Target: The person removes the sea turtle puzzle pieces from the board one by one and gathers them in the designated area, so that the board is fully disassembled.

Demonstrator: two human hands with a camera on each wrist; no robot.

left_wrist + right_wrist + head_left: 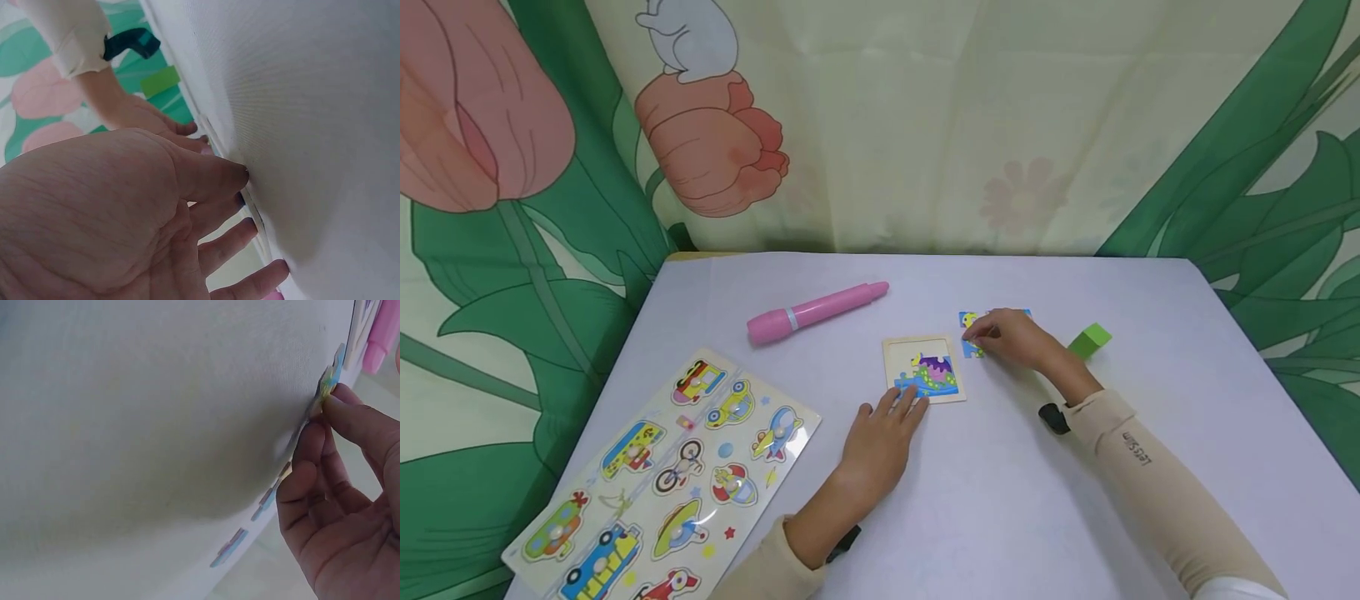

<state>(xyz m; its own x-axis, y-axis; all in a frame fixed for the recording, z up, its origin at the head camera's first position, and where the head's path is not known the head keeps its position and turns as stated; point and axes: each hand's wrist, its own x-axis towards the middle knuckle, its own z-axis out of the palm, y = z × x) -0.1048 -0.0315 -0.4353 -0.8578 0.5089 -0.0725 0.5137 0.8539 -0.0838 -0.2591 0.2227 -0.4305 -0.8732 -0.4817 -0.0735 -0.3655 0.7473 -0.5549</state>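
Observation:
A small square puzzle tray (910, 354) lies mid-table, its lower part filled with joined dinosaur pieces (936, 379) in purple, green and blue. My left hand (876, 446) rests at the tray's near edge, with fingers spread and fairly straight, fingertips touching its border. Right of the tray, my right hand (1018, 337) pinches a puzzle piece (331, 378) between thumb and forefinger, tilted up from the table in the right wrist view. Other loose pieces (967, 318) lie around and partly under that hand; two of them, including a flat piece (229, 548), show below its fingers.
A pink pen-shaped toy (820, 313) lies behind the tray to the left. On the left side is a large vehicle puzzle board (752, 492). A green block (1090, 340) stands just beyond the right wrist. A printed curtain (925, 125) hangs behind the table.

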